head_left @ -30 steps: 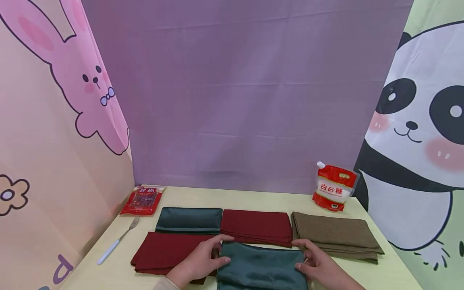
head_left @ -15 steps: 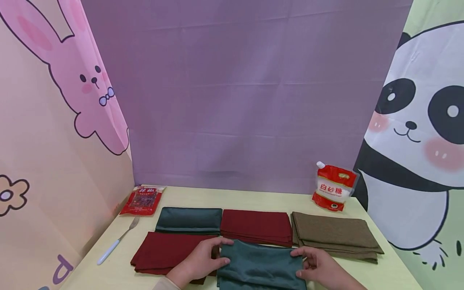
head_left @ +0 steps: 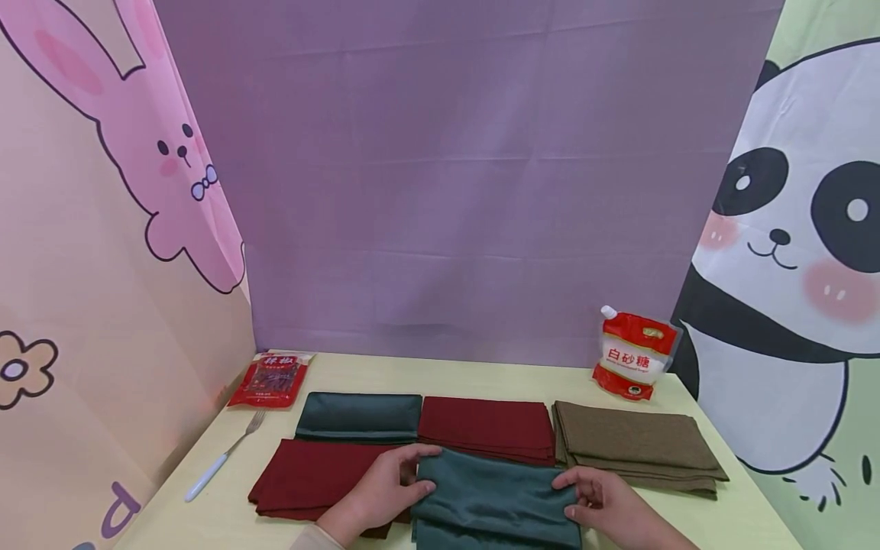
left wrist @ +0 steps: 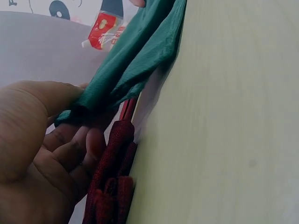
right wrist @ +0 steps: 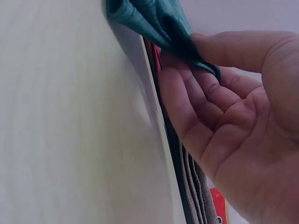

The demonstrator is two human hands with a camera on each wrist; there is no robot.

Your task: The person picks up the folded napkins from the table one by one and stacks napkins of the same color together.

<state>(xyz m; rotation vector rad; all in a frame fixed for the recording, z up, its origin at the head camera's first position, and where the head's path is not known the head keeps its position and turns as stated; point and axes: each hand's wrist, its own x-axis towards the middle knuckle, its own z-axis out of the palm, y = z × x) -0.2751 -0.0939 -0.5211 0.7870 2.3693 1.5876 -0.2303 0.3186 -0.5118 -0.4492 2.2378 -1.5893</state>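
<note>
Left hand (head_left: 374, 489) and right hand (head_left: 605, 500) each pinch an end of the green cloth (head_left: 491, 493), lifting it taut and level off the table (head_left: 742, 512).

Fork (head_left: 218, 461) — sugar pouch (head_left: 631, 355)

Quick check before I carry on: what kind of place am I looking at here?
Probably a staged tabletop recording booth, not a real kitchen: cartoon rabbit and panda backdrops and a purple cloth enclose a pale table with folded cloths, a sugar pouch and a fork.
</note>
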